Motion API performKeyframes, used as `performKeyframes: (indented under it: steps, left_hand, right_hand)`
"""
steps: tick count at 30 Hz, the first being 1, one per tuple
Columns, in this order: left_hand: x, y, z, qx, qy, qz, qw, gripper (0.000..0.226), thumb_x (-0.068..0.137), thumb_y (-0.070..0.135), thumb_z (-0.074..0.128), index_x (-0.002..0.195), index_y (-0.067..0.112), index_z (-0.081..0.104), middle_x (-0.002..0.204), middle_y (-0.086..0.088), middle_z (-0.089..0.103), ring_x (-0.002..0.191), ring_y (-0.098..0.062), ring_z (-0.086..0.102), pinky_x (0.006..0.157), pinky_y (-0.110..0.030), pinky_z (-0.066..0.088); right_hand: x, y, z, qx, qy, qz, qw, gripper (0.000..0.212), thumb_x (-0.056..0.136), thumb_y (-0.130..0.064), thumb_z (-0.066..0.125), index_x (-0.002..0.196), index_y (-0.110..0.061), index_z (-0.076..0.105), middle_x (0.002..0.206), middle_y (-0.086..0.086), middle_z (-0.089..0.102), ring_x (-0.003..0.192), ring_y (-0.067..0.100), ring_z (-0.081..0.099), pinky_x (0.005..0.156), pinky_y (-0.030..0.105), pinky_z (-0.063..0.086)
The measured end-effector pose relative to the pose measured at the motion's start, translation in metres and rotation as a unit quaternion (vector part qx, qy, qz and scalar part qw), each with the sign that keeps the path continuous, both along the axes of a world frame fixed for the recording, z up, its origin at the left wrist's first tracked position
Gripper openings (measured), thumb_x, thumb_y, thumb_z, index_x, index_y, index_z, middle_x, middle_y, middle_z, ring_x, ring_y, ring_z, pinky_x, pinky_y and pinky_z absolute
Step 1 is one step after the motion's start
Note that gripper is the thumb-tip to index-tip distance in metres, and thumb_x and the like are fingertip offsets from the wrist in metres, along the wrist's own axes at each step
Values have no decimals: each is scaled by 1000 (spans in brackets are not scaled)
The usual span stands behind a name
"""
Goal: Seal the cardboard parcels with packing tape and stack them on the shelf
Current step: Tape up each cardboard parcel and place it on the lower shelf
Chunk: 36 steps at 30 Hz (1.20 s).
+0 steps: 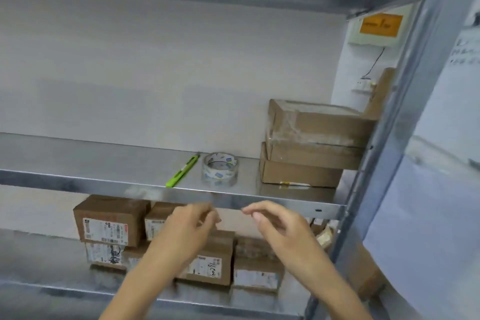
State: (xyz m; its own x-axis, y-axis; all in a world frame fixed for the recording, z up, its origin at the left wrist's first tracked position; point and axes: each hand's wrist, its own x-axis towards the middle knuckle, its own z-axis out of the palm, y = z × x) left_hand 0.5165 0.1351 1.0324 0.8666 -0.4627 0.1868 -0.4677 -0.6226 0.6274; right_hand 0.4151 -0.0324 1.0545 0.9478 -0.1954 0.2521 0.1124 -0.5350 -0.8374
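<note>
Steel shelf (78, 176): stack of two taped parcels (314, 135) at its right end, labelled parcels (109, 218) below it. Left hand (188, 226) & right hand (276, 226) hover just in front of its edge, apart, fingers loosely curled; can't tell if left pinches anything. Tape roll (220, 169) & green cutter (183, 171) lie on it, mid-shelf.

Tape roll (220, 169) beside green cutter (183, 170), stacked parcels (311, 143) on shelf (104, 156)

A plain white wall (155, 73) stands behind a grey metal shelf rack (78, 158). Beside the rack's right upright (405, 101), the wall carries an orange label (380, 24). A thin black cable (375, 62) drops to a white socket (365, 83). The light is soft and even.
</note>
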Motion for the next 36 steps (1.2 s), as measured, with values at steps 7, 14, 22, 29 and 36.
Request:
performKeyframes:
  steps: [7, 14, 22, 29, 36]
  left_hand:
    - [-16, -57, 100, -201, -107, -42, 973, 16, 93, 25, 59, 110, 25, 61, 101, 6, 66, 92, -9, 64, 80, -28, 55]
    - [39, -140, 108, -120, -110, -85, 983, 102, 70, 57, 76, 150, 37, 16, 153, -6, 24, 138, -25, 32, 108, -36, 34]
    - [48, -156, 95, -248, -87, -76, 962, 72, 75, 25, 81, 136, 22, 42, 118, 3, 60, 106, -15, 58, 88, -24, 49]
    - [47, -138, 99, -294, -87, -51, 951, 64, 73, 15, 83, 128, 23, 49, 95, 16, 57, 84, 2, 56, 80, -24, 54]
    - [44, -97, 113, -304, -121, -24, 945, 65, 74, 14, 82, 128, 20, 47, 103, 7, 63, 87, -9, 64, 79, -32, 58]
  right_hand:
    - [-37, -57, 56, 6, -162, -101, 982, 23, 98, -18, 50, 105, -31, 66, 107, -23, 65, 104, -14, 54, 82, -1, 38]
    - [-30, -71, 61, 26, -183, -149, 971, 23, 98, -15, 49, 105, -28, 67, 110, -18, 65, 104, -14, 53, 80, -3, 37]
    - [-23, -81, 54, 41, -174, -165, 970, 23, 98, -12, 48, 102, -24, 68, 112, -13, 66, 106, -14, 51, 81, -6, 35]
    - [-15, -82, 54, 55, -184, -181, 965, 25, 98, -11, 48, 110, -25, 64, 116, -12, 62, 105, -14, 50, 78, -7, 35]
    - [-4, -76, 59, 49, -208, -202, 956, 28, 98, -9, 48, 119, -22, 59, 118, -6, 61, 108, 1, 55, 79, -5, 39]
